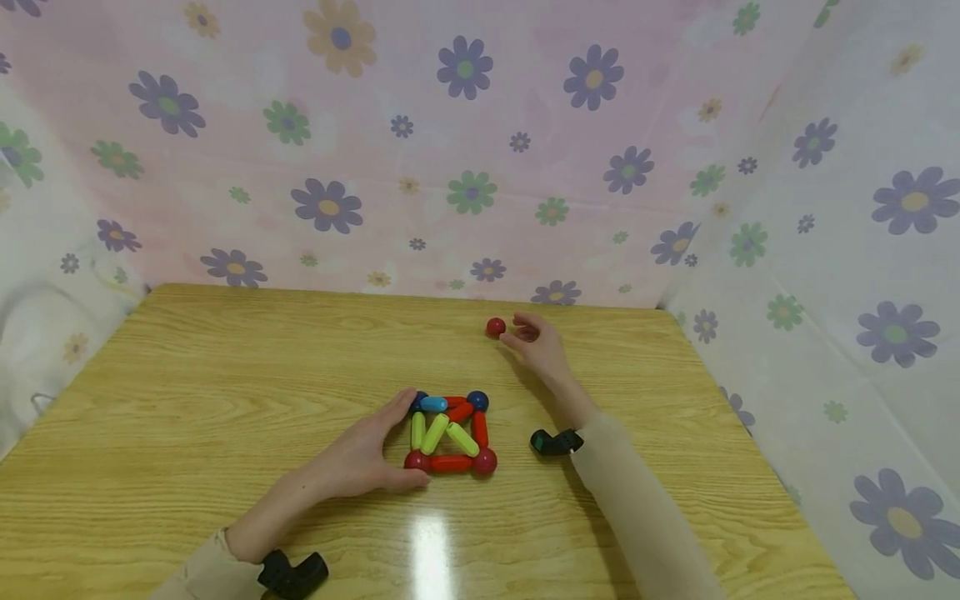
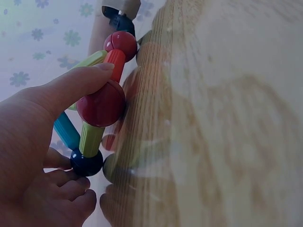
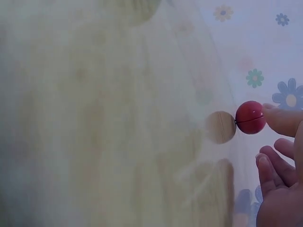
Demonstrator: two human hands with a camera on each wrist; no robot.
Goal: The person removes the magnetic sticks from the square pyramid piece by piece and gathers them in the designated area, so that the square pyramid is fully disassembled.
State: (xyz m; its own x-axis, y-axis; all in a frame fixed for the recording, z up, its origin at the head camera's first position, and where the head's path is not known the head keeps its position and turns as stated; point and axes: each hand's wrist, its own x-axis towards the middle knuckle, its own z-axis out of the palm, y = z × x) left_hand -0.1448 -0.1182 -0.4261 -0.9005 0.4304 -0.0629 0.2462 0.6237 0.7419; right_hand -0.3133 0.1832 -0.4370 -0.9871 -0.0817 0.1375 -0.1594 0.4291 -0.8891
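Note:
A frame of magnetic rods and balls lies on the table, with a red rod [image 1: 450, 464] between two red balls at the front and dark blue balls at the back corners. Lime rods [image 1: 435, 434] and a light blue rod [image 1: 433, 404] lean inward from its corners. My left hand [image 1: 360, 457] grips the left side, thumb at the near red ball [image 2: 102, 105] and fingers by the dark blue ball [image 2: 86, 162]. Farther back, a loose red ball [image 1: 496, 327] sits at the thumb tip of my right hand [image 1: 543, 348], whose other fingers are loosely bent and hold nothing.
The wood-grain table [image 1: 225, 358] ends at a flowered cloth [image 1: 405, 167] behind, with more cloth on both sides. Black devices are strapped at my left wrist [image 1: 292, 573] and right wrist [image 1: 557, 442].

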